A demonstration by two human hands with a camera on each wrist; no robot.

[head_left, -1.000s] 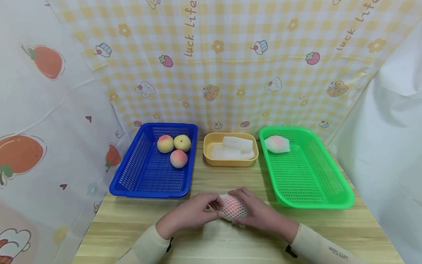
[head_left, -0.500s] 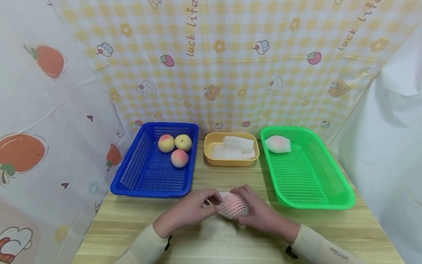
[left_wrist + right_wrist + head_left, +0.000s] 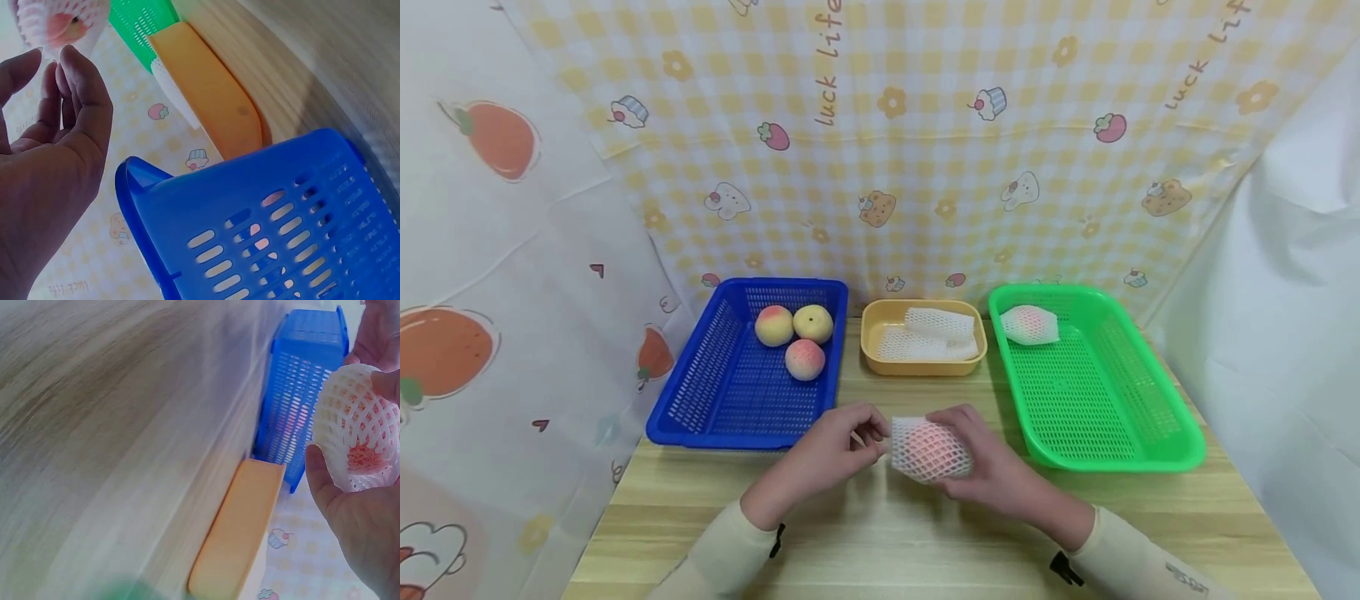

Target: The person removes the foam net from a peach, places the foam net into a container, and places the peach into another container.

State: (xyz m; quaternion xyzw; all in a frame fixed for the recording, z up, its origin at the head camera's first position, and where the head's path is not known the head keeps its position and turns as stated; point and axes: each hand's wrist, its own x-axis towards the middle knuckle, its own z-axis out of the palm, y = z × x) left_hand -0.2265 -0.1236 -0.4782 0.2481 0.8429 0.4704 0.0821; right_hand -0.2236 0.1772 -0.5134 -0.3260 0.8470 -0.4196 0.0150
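In the head view, my right hand (image 3: 988,462) holds a pink peach (image 3: 936,450) in a white foam fruit net (image 3: 906,468) above the front of the table. Its thumb and fingers curve round the net, as the right wrist view also shows. My left hand (image 3: 842,442) hovers just left of the net's loose end, fingers loosely bent and fingertips right at the edge. From the left wrist, a gap shows between that hand's thumb and forefinger, and the peach's stem end (image 3: 75,28) peeks through the net opening.
A blue basket (image 3: 658,429) at left holds three bare peaches (image 3: 805,360). Behind the hands, a small yellow tray (image 3: 925,367) contains several foam nets (image 3: 940,322). At right, a green basket (image 3: 1187,462) holds one netted peach (image 3: 1030,325). A patterned cloth (image 3: 895,167) hangs behind.
The right hand has turned the netted peach and lifted it slightly, so the net's end faces left. The left hand has moved left and away from the peach, its fingertips now at the net's edge.
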